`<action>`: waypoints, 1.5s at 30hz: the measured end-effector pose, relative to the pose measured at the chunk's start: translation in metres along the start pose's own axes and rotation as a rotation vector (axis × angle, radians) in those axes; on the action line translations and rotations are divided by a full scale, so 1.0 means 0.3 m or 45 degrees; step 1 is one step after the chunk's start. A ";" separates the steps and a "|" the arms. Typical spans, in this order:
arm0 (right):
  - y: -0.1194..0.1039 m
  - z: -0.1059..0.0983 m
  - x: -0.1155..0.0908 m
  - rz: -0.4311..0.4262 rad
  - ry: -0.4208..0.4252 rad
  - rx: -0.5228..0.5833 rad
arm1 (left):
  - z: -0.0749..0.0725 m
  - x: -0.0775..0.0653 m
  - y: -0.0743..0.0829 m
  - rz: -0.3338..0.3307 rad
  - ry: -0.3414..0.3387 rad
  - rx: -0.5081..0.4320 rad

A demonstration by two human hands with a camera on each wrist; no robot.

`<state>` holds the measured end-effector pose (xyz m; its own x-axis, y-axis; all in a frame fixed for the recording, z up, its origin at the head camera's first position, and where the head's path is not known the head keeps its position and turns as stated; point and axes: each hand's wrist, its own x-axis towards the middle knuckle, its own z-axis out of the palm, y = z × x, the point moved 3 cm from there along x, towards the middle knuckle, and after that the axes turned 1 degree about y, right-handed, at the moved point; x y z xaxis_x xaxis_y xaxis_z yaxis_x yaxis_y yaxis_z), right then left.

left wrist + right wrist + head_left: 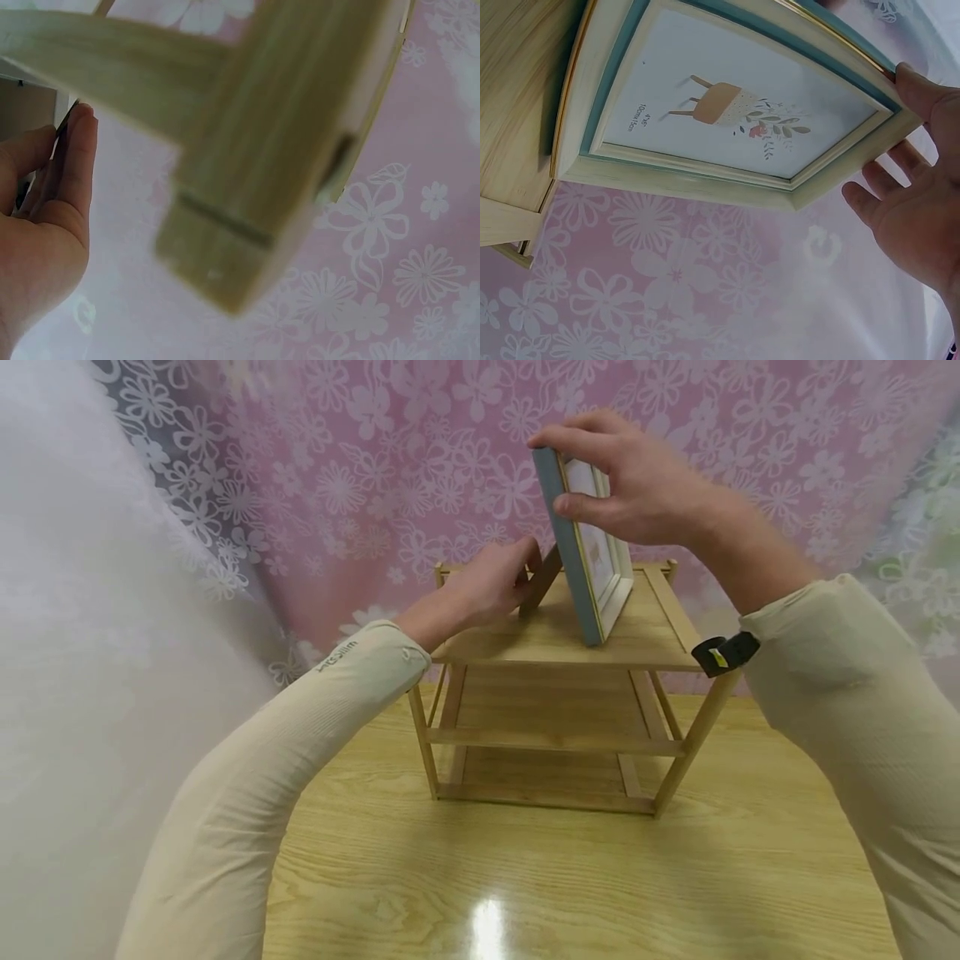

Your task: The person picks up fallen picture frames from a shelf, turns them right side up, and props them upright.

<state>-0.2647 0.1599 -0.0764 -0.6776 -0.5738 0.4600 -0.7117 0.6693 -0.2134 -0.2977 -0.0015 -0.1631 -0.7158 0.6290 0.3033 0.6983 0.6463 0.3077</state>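
A picture frame (572, 547) with a blue-green edge and cream front stands tilted back on the top shelf of a small wooden rack (480, 653). My right hand (637, 485) grips its upper edge, fingers over the top and thumb on the near side. Behind the frame, my left hand (491, 581) pinches its brown fold-out stand (545, 578), which slants down to the shelf. In the right wrist view, the frame's print (720, 105) shows a chair with flowers behind glass. The left wrist view has a blurred wooden rack corner (247, 150) before the hand.
Two lower shelves (547, 702) of the rack lie beneath the top one. The rack stands on a wood-grain surface (420, 868). A pink flowered curtain (360, 468) hangs close behind, and white fabric (112, 652) hangs at the left.
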 end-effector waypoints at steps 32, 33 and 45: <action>0.090 -0.059 0.035 0.296 0.147 -0.022 | -0.036 -0.049 0.074 -0.159 0.420 -0.276; 0.104 -0.058 0.038 0.338 0.134 -0.019 | -0.032 -0.051 0.083 -0.176 0.444 -0.321; 0.239 -0.057 0.070 0.525 0.105 -0.028 | 0.042 -0.031 0.131 -0.176 0.459 -0.490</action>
<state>-0.3267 0.2037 -0.0672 -0.8871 -0.2165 0.4076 -0.3791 0.8455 -0.3761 -0.2638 0.0235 -0.1652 -0.8022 0.3175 0.5057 0.5964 0.4649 0.6543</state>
